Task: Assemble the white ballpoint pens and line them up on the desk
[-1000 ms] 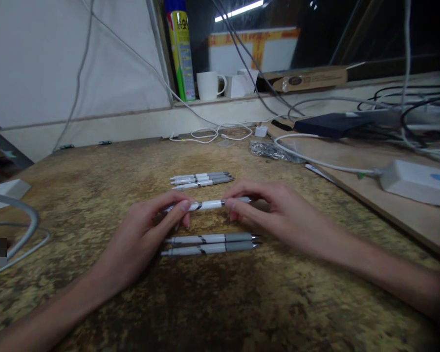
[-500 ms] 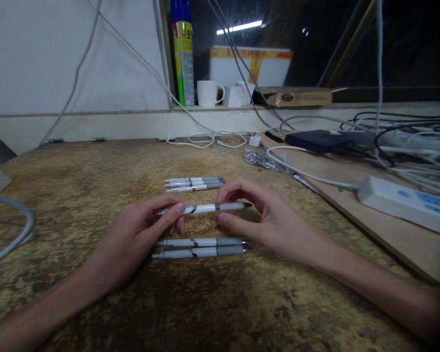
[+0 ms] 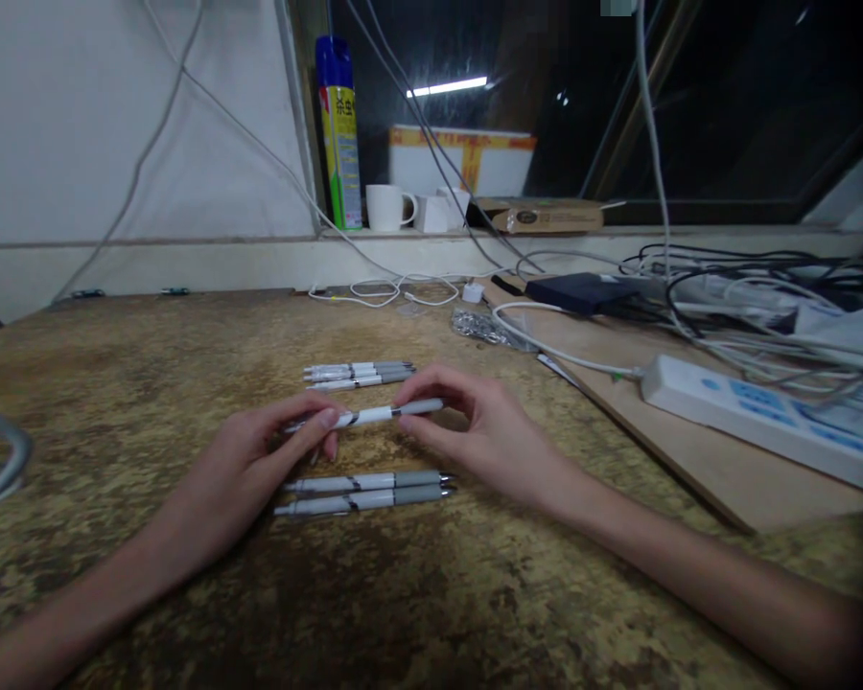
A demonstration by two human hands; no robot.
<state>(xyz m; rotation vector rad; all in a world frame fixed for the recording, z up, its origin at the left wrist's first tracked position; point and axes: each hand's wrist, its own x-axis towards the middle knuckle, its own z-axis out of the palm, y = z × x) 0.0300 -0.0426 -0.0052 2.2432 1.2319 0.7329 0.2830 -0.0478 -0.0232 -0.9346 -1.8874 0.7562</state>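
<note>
A white pen with a grey grip (image 3: 374,415) lies level between my hands, above the worn table (image 3: 374,594). My left hand (image 3: 280,446) pinches its left end between thumb and fingers. The thumb and forefinger of my right hand (image 3: 467,422) close on the grey part near its right end. Just beyond it, a small group of similar pens (image 3: 363,370) rests on the table. Nearer to me lie two more pens side by side (image 3: 374,499), their grey ends pointing right.
A white power strip (image 3: 748,402) and tangled cables sit on a board (image 3: 618,422) at the right. Behind are a plastic bag (image 3: 485,328), a charger (image 3: 473,292) and a white cable. The sill holds a spray can (image 3: 341,144), a mug (image 3: 386,207) and a flat carton (image 3: 547,216).
The view has shifted, so everything appears farther left. My right thumb and forefinger have come together on the pen's grey part; they were apart before.
</note>
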